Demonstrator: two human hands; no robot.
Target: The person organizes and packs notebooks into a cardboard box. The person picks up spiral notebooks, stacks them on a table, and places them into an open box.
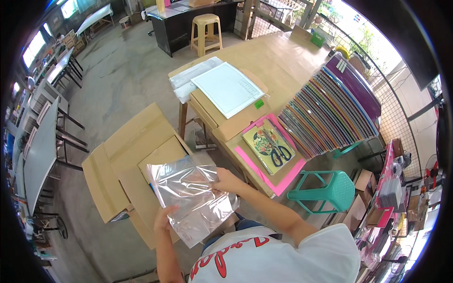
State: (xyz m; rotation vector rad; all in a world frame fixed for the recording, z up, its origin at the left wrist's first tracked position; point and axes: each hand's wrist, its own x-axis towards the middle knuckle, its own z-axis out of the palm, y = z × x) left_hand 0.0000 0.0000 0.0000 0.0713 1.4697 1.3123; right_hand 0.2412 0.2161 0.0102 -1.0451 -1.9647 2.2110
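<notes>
A shiny, clear stack of plastic sleeves (pixel 191 207) is held in front of my body between both hands. My left hand (pixel 166 218) grips its left edge, the fingertips resting on the plastic. On the upper right edge my right hand (pixel 225 181) closes round it, some fingers behind or under the film. Just beyond the plastic stands an open cardboard box (pixel 134 160) with its flaps folded out. To the right, on the table, a spiral notebook (pixel 262 141) with a floral cover lies on a pink sheet, and dark-handled scissors (pixel 281 155) rest on it.
A long row of spiral-bound notebooks (pixel 325 113) fills the right of the brown table (pixel 269 61). White printed sheets (pixel 229 89) lie on a flat carton. A green stool (pixel 337 191) stands at the right, a yellow stool (pixel 206 33) farther off. Grey tables (pixel 40 155) line the left.
</notes>
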